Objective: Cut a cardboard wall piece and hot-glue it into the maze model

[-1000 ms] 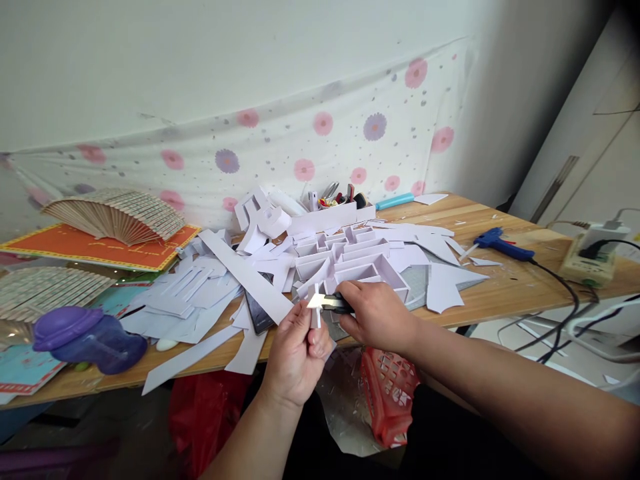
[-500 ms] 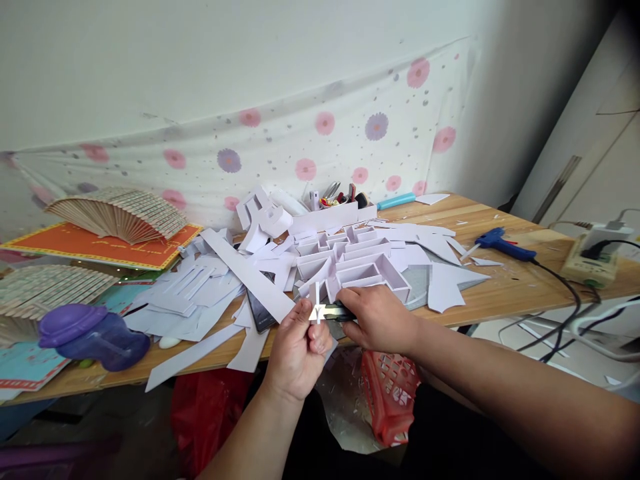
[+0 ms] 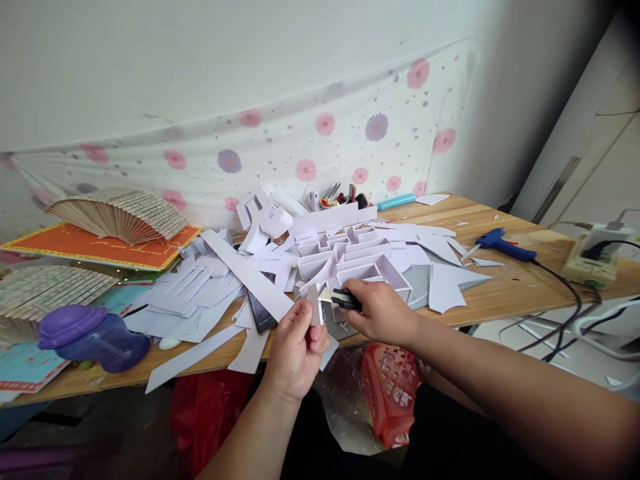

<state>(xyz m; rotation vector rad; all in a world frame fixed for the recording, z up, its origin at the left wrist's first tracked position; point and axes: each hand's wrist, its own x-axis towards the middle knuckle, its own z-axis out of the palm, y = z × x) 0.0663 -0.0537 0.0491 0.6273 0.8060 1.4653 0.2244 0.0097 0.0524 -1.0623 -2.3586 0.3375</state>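
My left hand (image 3: pixel 299 350) pinches a small white foam-board piece (image 3: pixel 315 303) upright between thumb and fingers at the table's front edge. In my right hand (image 3: pixel 383 310) is a utility knife (image 3: pixel 345 299) with a dark handle. Its blade points left, and the tip is at or very close to the piece's right side; I cannot tell whether they touch. Just behind both hands lies a white foam-board model (image 3: pixel 357 257) with low walls forming several compartments. A long white strip (image 3: pixel 245 273) slants down toward my left hand.
A dark phone (image 3: pixel 260 310) lies under white scraps (image 3: pixel 195 293). A blue glue gun (image 3: pixel 507 245) rests at right, its cable running to a power strip (image 3: pixel 593 260). At left are a purple-lidded container (image 3: pixel 95 337) and a folding fan (image 3: pixel 120 215). A red plastic basket (image 3: pixel 393 393) stands below the table edge.
The knife has moved right and slightly up; its blade no longer crosses in front of the white piece. My left hand has turned the piece, so a broader face shows.
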